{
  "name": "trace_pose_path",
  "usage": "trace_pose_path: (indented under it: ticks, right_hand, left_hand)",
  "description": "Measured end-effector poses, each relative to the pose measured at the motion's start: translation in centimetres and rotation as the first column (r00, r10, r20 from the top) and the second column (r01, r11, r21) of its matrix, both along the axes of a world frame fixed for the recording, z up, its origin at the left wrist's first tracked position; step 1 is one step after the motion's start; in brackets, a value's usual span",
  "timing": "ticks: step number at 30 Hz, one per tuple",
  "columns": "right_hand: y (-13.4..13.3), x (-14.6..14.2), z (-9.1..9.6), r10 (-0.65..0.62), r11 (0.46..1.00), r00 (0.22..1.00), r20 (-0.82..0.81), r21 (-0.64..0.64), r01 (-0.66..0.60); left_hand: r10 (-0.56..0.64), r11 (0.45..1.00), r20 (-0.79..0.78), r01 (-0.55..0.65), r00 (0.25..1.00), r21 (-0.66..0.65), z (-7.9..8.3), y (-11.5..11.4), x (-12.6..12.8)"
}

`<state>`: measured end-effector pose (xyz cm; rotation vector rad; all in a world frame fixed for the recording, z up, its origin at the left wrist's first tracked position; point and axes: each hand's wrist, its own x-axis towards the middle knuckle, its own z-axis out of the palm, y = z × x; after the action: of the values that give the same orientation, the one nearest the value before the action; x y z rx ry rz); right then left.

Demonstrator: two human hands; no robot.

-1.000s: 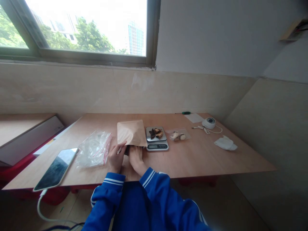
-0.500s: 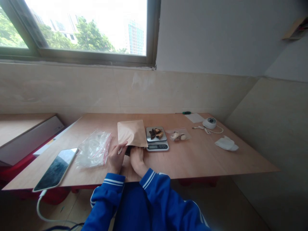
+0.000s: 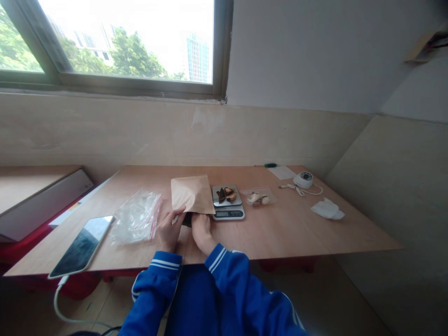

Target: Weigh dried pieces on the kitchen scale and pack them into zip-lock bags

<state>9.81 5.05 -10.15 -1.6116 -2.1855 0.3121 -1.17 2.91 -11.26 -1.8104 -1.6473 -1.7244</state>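
A kraft paper envelope is being held up beside a kitchen scale on the worktop, its edge pinched by the left grip to keep it raised; whether the right grip, just below it, is closed cannot be told.

Right hand shifted toward the right of lower centre, farther from the left hand. More of the dark object now shows between the hands, below the kraft paper envelope. Head-camera view slightly levelled: window frame runs flatter across upper left.
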Motion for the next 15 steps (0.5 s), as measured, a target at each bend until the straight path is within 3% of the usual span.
trace_pose_path:
  ticks: [3, 8, 15]
  right_hand:
    - [-0.2, 0.3, 0.7, -0.04, 0.999, 0.998, 0.057, -0.019, 0.041]
    - [-1.4, 1.2, 1.6, -0.002, 1.0, 0.997, 0.08, 0.012, 0.001]
    - [-3.5, 2.8, 0.6, 0.08, 0.976, 0.997, 0.013, 0.202, -0.081]
  left_hand:
    - [0.0, 1.0, 0.008, 0.0, 1.0, -0.002, -0.1, 0.0, 0.0]
    - [-0.013, 1.0, 0.015, 0.013, 1.0, 0.028, 0.0, 0.1, 0.0]
    - [0.004, 0.999, 0.021, -0.005, 1.0, 0.037, 0.3, 0.0, 0.1]
